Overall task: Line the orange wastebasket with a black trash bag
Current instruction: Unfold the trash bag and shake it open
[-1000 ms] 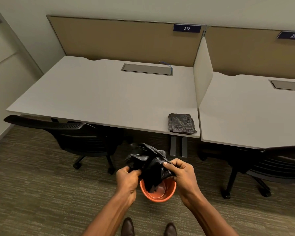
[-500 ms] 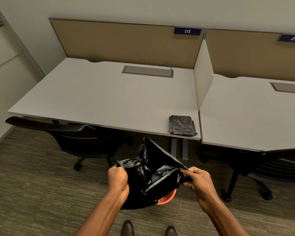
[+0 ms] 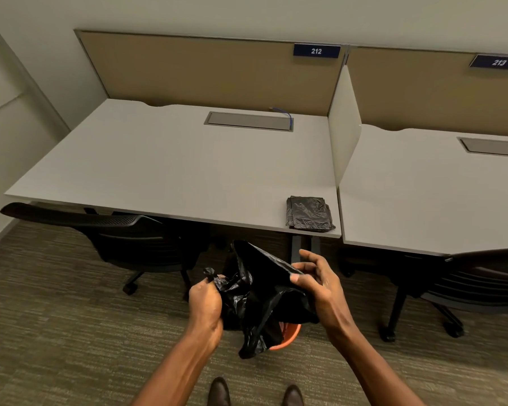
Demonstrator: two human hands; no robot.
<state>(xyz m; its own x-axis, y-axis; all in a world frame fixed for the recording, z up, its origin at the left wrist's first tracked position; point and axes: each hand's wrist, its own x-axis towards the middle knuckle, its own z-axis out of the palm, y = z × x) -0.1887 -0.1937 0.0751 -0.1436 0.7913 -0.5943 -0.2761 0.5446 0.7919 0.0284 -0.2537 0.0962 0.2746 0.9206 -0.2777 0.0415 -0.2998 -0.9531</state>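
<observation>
Black trash bag (image 3: 258, 300) in left grip (image 3: 204, 303), right grip (image 3: 316, 284).

Both forearms bare, reaching forward and down, converging. Left hand (image 3: 204, 303) fisted, knuckles up, thumb and fingers clamped on a bunched bit of the black trash bag (image 3: 258, 300). Right hand (image 3: 317, 284) higher, palm turned inward; thumb and bent fingers pinch the bag's edge, index finger extended forward. Two dark shoes (image 3: 220, 391) below, toes forward.
</observation>
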